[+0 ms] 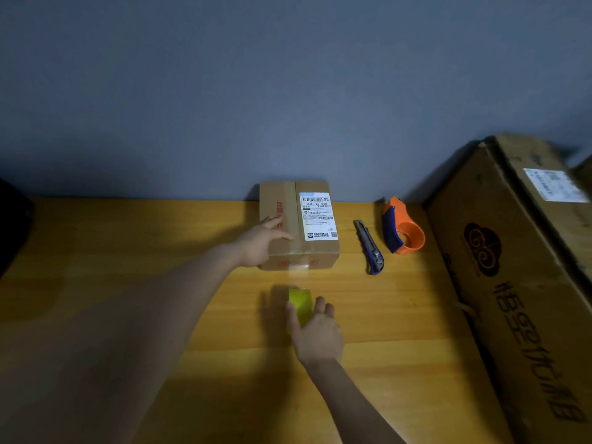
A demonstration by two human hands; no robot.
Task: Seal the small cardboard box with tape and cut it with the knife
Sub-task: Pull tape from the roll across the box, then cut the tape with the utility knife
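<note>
The small cardboard box (307, 248) stands against the wall on the wooden table (128, 251), with a white shipping label on its top. My left hand (261, 241) rests flat on the box's left side and top edge. A clear strip of tape runs from the box's front face down toward the yellowish tape roll (300, 303). My right hand (317, 331) grips that roll, just in front of the box. A blue utility knife (370, 248) lies to the right of the box.
An orange and blue tape dispenser (402, 227) sits beyond the knife. A large cardboard box (519, 283) with dark printing fills the right side. A grey wall rises behind the table. Something dark shows at the far left edge.
</note>
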